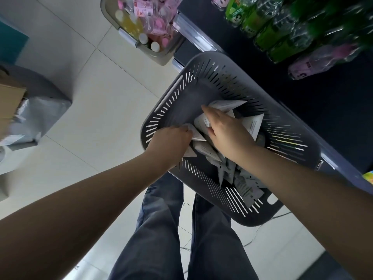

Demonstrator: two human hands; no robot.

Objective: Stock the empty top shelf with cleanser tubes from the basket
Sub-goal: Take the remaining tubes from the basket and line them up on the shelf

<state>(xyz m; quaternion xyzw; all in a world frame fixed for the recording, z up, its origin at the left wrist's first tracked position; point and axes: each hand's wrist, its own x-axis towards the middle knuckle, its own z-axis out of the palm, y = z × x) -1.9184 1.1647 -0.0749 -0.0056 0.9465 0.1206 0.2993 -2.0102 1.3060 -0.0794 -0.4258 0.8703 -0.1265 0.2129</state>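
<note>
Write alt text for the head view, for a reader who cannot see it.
Two hands reach into a dark grey slotted basket and gather white cleanser tubes: left hand grips one, right hand curls over others. Green bottles stand on the shelf beyond.

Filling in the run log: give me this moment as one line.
stage: pick | left hand: grips cleanser tube | right hand: among tubes, grip unclear | basket: holds more tubes

Even daylight; wide-angle edge warp; bottles (282, 35) top right motion-blurred.
</note>
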